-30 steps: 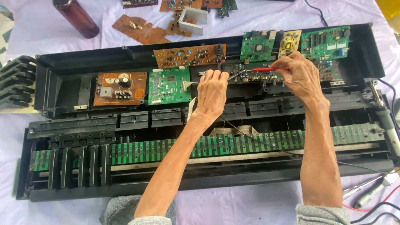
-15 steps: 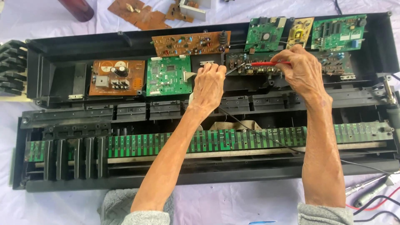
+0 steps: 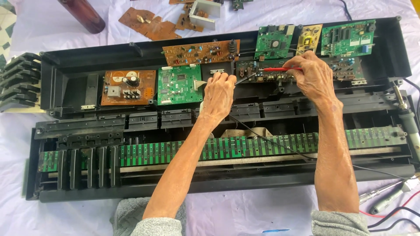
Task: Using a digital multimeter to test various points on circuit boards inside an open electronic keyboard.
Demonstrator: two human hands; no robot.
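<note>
Meanwhile, the left hand (image 3: 217, 94) was closed around a black probe (image 3: 243, 79), its tip resting on the dark circuit board (image 3: 262, 74) in the middle of the opened keyboard case (image 3: 61, 61). The right hand (image 3: 313, 76) pinched a red probe (image 3: 280, 69) over the same board, just below a green circuit board (image 3: 273, 41), while a soldering iron (image 3: 409, 120) lay at the case's right end.
</note>
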